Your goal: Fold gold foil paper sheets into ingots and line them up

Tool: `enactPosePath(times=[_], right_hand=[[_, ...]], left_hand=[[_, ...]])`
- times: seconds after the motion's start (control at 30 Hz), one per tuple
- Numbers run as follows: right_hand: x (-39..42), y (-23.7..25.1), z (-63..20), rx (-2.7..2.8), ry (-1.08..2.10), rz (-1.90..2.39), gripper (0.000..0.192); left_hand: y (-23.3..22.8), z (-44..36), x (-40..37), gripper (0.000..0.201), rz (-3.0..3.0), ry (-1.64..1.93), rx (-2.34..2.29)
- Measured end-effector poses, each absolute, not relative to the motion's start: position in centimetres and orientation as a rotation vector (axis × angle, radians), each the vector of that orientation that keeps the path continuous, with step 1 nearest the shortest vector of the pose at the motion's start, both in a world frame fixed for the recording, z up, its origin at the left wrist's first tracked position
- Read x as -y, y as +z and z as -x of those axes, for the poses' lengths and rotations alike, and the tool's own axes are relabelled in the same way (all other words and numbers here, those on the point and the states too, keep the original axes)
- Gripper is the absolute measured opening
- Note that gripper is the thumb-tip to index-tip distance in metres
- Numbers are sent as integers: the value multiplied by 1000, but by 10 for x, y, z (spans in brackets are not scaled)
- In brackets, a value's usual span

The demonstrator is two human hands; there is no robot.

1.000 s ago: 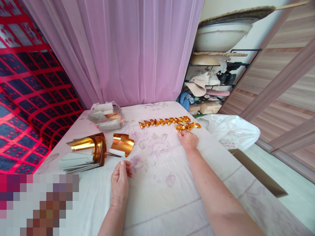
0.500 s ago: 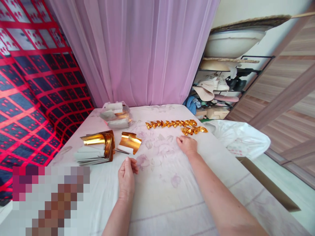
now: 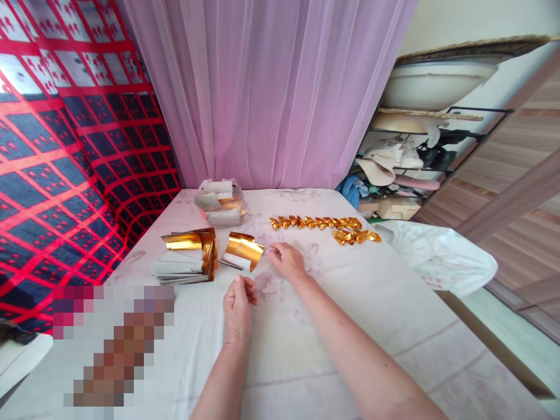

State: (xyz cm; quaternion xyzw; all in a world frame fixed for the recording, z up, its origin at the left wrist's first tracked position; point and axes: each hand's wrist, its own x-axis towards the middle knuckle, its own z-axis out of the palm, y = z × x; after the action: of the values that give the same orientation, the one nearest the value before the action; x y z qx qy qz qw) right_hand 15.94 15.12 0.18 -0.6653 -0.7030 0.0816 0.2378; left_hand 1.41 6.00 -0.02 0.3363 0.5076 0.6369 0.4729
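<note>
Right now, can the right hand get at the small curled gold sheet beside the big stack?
Probably yes. The right hand hovers just right of the curled gold sheet, fingertips almost at its edge, with only bare cloth between. The left hand sits nearer the camera, out of the path.

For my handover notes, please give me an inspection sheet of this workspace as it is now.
Surface: white floral cloth covers the table.
Job's things: curled gold sheet; gold and white sheet stack; rows of folded gold pieces.
Clutter: clear bag of sheets; white plastic bag at the right edge.
Grips: right hand beside the curled sheet, contact unclear; left hand on the cloth, holding nothing.
Cables: nothing seen.
Surroundings: pink curtain; red patterned blanket; crowded shelf rack.
</note>
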Motion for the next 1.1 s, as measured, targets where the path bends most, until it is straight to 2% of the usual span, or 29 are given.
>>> enactPosePath(times=[0.1,0.43,0.77,1.1], right_hand=[[-156,1,-148,1871,282,1814,29],[-162,-5,-137,1693,400,1792,18],[-121,-9,-185,1464,409,1738,22],[-56,-17,-251,1328,324,1768,29]], left_hand=[[0,-14,-60,57,-824,1555,-1237],[-4,-15,-62,56,-835,1551,-1237],[-5,-14,-63,57,-908,1550,-1260],[-14,-15,-65,31,-1207,1539,-1287]])
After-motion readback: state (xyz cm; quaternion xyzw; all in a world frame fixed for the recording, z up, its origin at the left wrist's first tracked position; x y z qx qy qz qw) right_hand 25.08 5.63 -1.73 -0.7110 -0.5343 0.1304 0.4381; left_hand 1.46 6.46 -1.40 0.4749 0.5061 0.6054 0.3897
